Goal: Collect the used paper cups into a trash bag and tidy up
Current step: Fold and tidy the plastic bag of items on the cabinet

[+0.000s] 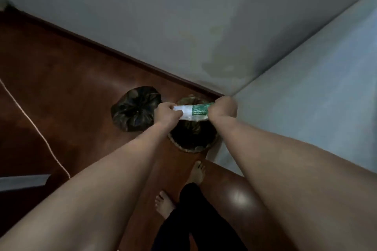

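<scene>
Both my hands hold a stack of white paper cups with green print [192, 112] lying sideways above a round bin. My left hand [166, 112] grips the white end and my right hand [221, 108] grips the green end. Right below the cups stands the bin [192, 140], lined with a dark trash bag, its inside dark. To the left of the bin a tied black trash bag [135, 109] sits on the floor.
The bin stands in a corner where two pale walls [204, 26] meet the dark red floor [61, 87]. A thin white cord [36, 128] runs across the floor at left. My bare feet [196, 173] stand just before the bin.
</scene>
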The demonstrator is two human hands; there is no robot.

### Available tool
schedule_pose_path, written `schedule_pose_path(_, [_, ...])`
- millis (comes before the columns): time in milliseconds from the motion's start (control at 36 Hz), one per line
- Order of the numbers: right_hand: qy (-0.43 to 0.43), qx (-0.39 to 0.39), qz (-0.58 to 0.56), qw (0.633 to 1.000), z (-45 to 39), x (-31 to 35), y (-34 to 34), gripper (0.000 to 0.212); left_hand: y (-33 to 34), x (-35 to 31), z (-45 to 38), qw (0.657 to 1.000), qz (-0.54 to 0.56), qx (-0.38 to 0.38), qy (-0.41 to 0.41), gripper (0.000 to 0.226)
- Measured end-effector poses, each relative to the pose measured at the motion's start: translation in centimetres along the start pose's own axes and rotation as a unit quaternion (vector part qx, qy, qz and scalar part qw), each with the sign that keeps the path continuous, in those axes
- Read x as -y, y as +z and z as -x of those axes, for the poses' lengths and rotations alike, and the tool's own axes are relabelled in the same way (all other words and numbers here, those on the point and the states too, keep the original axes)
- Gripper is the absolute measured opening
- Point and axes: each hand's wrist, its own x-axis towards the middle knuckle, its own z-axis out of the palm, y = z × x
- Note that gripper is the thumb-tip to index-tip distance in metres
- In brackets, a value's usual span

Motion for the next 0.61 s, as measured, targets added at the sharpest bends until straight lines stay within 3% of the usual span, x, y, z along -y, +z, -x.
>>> schedule_pose_path(194, [0.012, 0.022, -0.003, 1.0, -3.7, -3.0, 6.8, 0.037, 3.4, 5.1, -5.0, 0.999, -0.018, 0.025, -0.016, 0.034])
schedule_pose_path(361, [0.046, 0.063, -0.031, 0.996, -6.3, -4.6, 10.1, 0.056, 5.3, 6.1, -8.5, 0.993, -0.067, 0.092, -0.045, 0.06])
schedule_pose_path(611, [0.002, 0.121, 0.023, 0.992, -5.0, -4.3, 8.4, 0.052, 3.5, 5.1, -7.9, 0.983, -0.157, 0.088, -0.026, 0.049])
